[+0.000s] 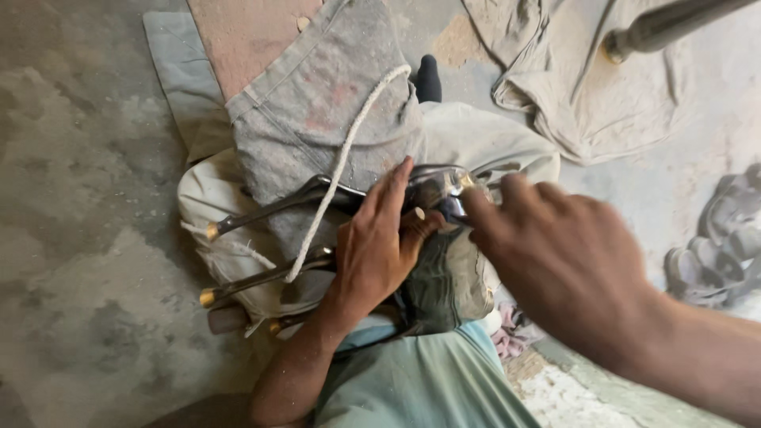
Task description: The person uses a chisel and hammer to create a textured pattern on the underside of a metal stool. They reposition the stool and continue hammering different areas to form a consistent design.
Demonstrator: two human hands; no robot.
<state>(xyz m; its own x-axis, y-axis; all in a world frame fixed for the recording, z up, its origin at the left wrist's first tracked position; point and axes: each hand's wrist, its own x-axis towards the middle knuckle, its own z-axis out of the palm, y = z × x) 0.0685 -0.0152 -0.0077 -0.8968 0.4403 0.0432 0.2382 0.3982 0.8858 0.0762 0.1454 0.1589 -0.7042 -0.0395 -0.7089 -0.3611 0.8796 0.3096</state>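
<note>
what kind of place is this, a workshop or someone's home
Most likely a small, rough metalwork or polishing workshop, worked at floor level. The bare concrete floor is grimy, dusty cloths lie about, and both hands, left hand and right hand, grip a shiny metal piece over dust-caked rags.

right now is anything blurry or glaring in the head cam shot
Head view: the right hand is closest to the lens and soft with blur; the left hand is sharper. A small bright glint sits on the metal piece between them. Light is flat and diffuse, with few hard shadows on the floor.
</note>
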